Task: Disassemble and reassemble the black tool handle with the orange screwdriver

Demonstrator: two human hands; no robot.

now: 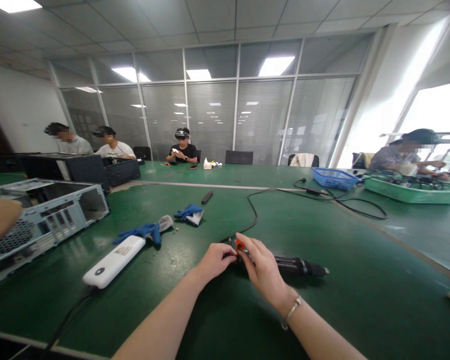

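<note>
A black electric screwdriver (302,266) lies on the green table with its tip pointing right. Its rear end is hidden behind my hands. My left hand (215,261) is closed in a pinch near that rear end, where a black cable (255,212) comes in; what is between its fingertips is hidden. Just to the right, my right hand (263,265) has its fingers curled around a small orange thing (240,244), mostly covered, whose kind I cannot make out. The fingertips of both hands nearly meet.
At left stand a metal computer case (93,200) and a white power strip (114,260). Blue gloves (142,232) and a dark bar (207,197) lie ahead. Farther right are a blue basket (333,179) and a green basket (405,192) of cables. Several people sit around.
</note>
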